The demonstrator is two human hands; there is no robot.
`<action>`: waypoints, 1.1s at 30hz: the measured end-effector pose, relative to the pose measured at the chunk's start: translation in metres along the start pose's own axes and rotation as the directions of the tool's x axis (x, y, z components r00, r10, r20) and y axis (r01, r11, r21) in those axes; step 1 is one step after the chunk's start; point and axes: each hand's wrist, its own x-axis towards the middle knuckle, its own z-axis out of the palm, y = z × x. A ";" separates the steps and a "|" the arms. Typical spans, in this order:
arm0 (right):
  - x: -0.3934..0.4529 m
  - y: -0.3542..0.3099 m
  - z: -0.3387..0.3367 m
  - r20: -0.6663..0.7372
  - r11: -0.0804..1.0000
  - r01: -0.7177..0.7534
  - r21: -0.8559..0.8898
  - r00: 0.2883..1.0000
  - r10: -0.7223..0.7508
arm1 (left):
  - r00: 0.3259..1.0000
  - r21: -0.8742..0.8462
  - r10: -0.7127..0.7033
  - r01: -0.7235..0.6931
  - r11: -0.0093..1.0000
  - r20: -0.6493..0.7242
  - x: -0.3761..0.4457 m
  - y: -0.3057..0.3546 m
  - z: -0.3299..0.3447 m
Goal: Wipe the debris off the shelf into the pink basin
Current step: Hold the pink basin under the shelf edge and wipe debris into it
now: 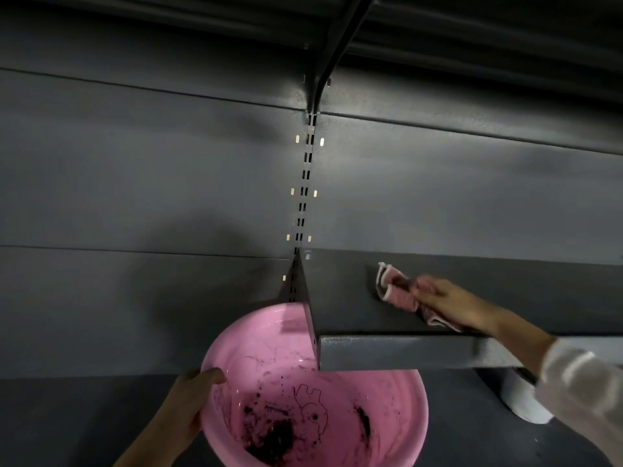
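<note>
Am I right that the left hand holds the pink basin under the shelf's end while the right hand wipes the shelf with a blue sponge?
Not quite: the head view shows the right hand wiping the shelf with a pink cloth, not a blue sponge. The rest stands: the left hand holds the pink basin under the shelf's end.

You see a pink basin [397, 416] smeared with dark debris [274, 439], a grey shelf [421, 352], a pink-and-white cloth [396, 288], a white sleeve [583, 389], and dark grey panels [151, 170].
</note>
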 end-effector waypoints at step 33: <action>0.026 -0.115 0.257 0.212 0.850 0.412 -0.327 0.909 -0.359 | 0.938 0.000 -0.078 0.083 0.997 -0.339 0.032 -0.063 -0.084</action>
